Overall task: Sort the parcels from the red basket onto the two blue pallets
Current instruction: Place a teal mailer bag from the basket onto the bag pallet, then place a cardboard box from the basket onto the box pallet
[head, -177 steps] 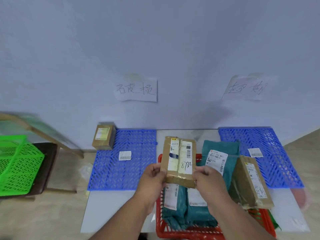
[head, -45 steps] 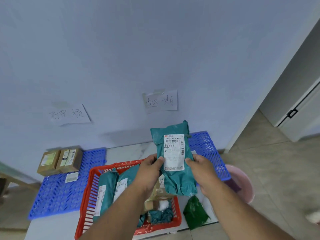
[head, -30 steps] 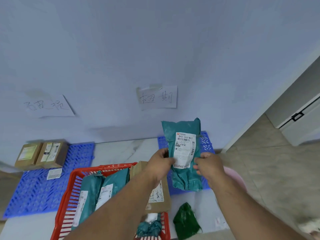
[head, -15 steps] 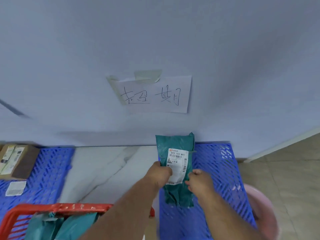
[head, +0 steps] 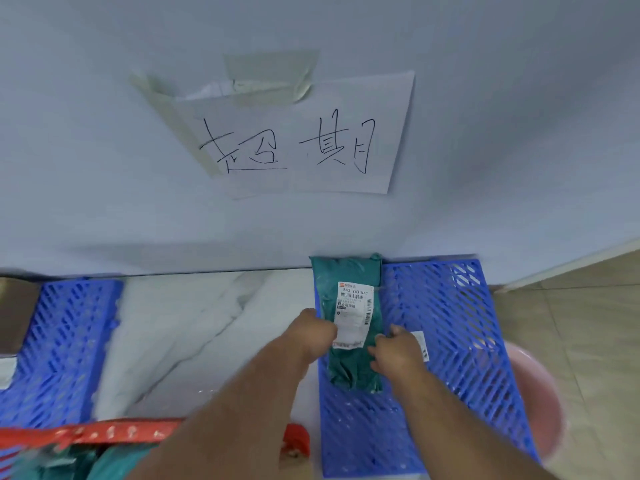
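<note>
A teal plastic parcel [head: 349, 278] with a white shipping label lies along the left edge of the right blue pallet [head: 450, 323], its far end against the wall. My left hand [head: 313, 332] grips its left side and my right hand [head: 394, 353] holds its right side. The red basket [head: 104, 434] shows only its far rim at the bottom left, with more teal parcels [head: 114, 462] inside. The left blue pallet [head: 59, 341] lies at the left edge.
A handwritten paper sign [head: 294, 140] is taped to the wall above the right pallet. A small white label [head: 423, 344] lies on that pallet by my right hand. A brown box [head: 15, 313] sits at the far left. A pink basin [head: 540, 403] stands on the floor at the right.
I have leaned in closer and lowered the teal parcel from the air down onto the right pallet, both hands still on it. The basket has slid toward the bottom of view.
</note>
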Available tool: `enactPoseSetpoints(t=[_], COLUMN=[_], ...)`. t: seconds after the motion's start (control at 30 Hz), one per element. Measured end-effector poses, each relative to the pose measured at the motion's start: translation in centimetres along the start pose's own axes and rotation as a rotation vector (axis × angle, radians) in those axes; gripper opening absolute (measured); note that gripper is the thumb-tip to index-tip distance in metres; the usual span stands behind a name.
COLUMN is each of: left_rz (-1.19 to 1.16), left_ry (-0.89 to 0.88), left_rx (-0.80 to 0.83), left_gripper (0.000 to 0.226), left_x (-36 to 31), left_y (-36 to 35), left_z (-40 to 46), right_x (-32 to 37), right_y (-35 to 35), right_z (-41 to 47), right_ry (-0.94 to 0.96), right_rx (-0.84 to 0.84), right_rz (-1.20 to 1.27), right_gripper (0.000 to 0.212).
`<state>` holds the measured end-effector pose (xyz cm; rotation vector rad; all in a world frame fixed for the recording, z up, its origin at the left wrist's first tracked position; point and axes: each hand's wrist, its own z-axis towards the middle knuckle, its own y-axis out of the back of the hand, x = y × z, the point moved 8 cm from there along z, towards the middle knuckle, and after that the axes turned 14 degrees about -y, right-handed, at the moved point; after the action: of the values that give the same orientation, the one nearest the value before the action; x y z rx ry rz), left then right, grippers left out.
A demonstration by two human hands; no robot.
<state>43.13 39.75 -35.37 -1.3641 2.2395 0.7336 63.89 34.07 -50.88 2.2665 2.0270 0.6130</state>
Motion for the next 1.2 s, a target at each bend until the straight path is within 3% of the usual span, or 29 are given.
enactPoseSetpoints(t=[0.13,0.17,0.27,0.43,0.6,0.67,0.77,0.87,1.03,1.2], left_rz=[-0.003,0.002,-0.077,-0.163,-0.194,-0.221,-0.18,-0.136,-0.171,-0.244], left_ry=[-0.052,-0.085,-0.136,-0.24,-0.266,-0.276,-0.243,-0.217,-0.147,-0.135], left_rx=[-0.024,-0.042,-0.096,-0.146,-0.206,-0.205,-0.133,-0.017,0.127,0.149], left_gripper=[0.076,0.076,0.069,0.057,0.051,0.045,0.007,0.031,0.016,0.03], left_x=[-1.5,-1.8,-2.2,-1.5,3.3,5.4,9.8,13.4,15.4,15.6], left_y=[2.9,4.0,7.3,13.0,16.5,16.4,14.5,11.4,8.2,7.8], left_z=[-4.0,-5.1,-10.2,-18.7,-26.7,-29.7,-33.3,-35.0,-36.7,-36.1], right_x=[1.8,2.2,1.9,-0.2,-5.3,-8.0,-11.9,-14.6,-17.1,-17.0], right_y=[1.6,2.2,3.1,1.9,-0.6,-1.3,-2.2,-2.5,-2.5,-3.3], right_z=[-8.1,-10.8,-19.0,-30.5,-39.2,-41.3,-42.4,-41.5,-40.1,-40.3], right_ry=[0.014,0.034,0.033,0.107,0.142,0.131,0.1,0.09,0.014,-0.006], right_rx=[0.0,-0.007,0.0,0.05,0.035,-0.015,-0.041,-0.047,-0.051,-0.057], right_rz=[-0.008,0.011,0.059,0.126,0.037,-0.022,-0.1,-0.137,-0.162,-0.211], right_gripper=[0.012,0.02,0.042,0.04,0.033,0.029,0.024,0.027,0.033,0.035])
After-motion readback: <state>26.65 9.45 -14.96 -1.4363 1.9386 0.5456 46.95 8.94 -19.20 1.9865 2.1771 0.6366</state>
